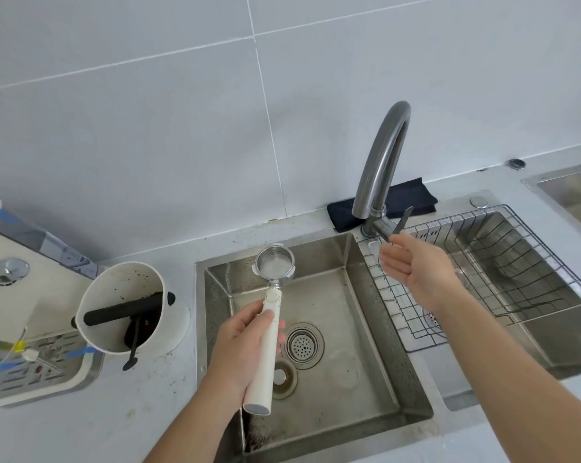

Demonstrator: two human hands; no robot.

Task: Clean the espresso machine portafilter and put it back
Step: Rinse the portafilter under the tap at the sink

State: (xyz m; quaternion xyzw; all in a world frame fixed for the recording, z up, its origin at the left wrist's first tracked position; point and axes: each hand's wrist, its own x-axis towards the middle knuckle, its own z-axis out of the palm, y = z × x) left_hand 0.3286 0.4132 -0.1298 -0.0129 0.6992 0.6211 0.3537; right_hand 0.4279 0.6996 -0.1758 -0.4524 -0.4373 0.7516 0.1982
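My left hand (pixel 240 345) grips the cream handle of the portafilter (pixel 271 315) over the left basin of the steel sink (pixel 366 295). Its metal basket (pixel 274 263) faces up near the basin's back left corner and looks bare inside. My right hand (pixel 416 265) is open with fingers spread, just below the lever (pixel 401 222) of the grey arched tap (pixel 382 162), fingertips close to it. No water is running. The cream espresso machine (pixel 18 295) stands at the far left with its drip tray (pixel 38 365).
A white knock box (pixel 122 305) with a black bar and dark coffee grounds stands between machine and sink. A wire rack (pixel 482 269) sits in the right basin. A folded dark cloth (pixel 406 198) lies behind the tap. The drain strainer (pixel 302 344) is in the left basin.
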